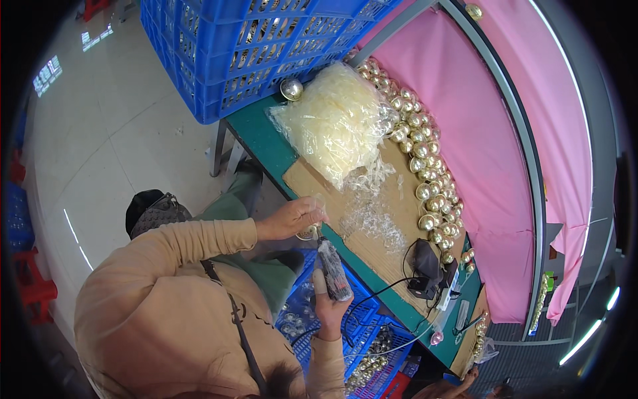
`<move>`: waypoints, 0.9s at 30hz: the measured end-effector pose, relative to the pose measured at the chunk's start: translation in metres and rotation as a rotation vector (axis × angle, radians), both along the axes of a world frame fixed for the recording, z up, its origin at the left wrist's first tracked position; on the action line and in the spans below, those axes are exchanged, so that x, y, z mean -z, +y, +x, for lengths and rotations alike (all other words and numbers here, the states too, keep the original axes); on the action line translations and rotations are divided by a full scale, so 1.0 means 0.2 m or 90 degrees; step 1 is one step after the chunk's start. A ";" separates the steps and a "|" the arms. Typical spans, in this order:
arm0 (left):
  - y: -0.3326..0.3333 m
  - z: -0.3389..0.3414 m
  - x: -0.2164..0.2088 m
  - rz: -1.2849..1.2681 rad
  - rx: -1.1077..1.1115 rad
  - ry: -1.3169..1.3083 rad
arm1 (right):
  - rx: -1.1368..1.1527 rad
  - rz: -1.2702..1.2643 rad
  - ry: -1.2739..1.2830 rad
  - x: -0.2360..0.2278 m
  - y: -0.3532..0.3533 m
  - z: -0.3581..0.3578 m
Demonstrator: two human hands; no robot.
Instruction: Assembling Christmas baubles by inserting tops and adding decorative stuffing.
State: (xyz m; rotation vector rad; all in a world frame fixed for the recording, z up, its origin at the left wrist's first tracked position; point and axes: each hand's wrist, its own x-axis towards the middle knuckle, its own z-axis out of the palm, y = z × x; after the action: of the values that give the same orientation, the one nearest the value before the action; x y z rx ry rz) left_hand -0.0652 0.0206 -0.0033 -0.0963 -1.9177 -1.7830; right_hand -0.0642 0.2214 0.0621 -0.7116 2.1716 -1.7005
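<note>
The left hand (pixel 292 219) has its fingertips pinched together on a gold ball (pixel 306 233), mostly hidden, just off the edge of the green bench (pixel 260 147). The right hand (pixel 330 312) is wrapped around a dark corded tool (pixel 334 272), its narrow end pointing up at the ball. On the bench, a clear bag (pixel 335 123) of pale material lies partly on brown cardboard (pixel 402 193), beside a long heap of gold balls (pixel 428 169) along pink cloth (pixel 458 126). Blue crates (pixel 364 300) stand below.
</note>
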 end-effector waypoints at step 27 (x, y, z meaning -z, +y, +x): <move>0.00 0.02 0.01 0.025 -0.009 0.013 | -0.033 -0.023 0.040 0.09 -0.01 0.00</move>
State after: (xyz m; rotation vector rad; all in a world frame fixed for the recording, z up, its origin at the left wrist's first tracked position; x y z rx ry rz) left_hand -0.0612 0.0198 -0.0061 -0.0873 -1.8637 -1.8025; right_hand -0.0650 0.2187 0.0444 -0.8344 2.1488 -1.7176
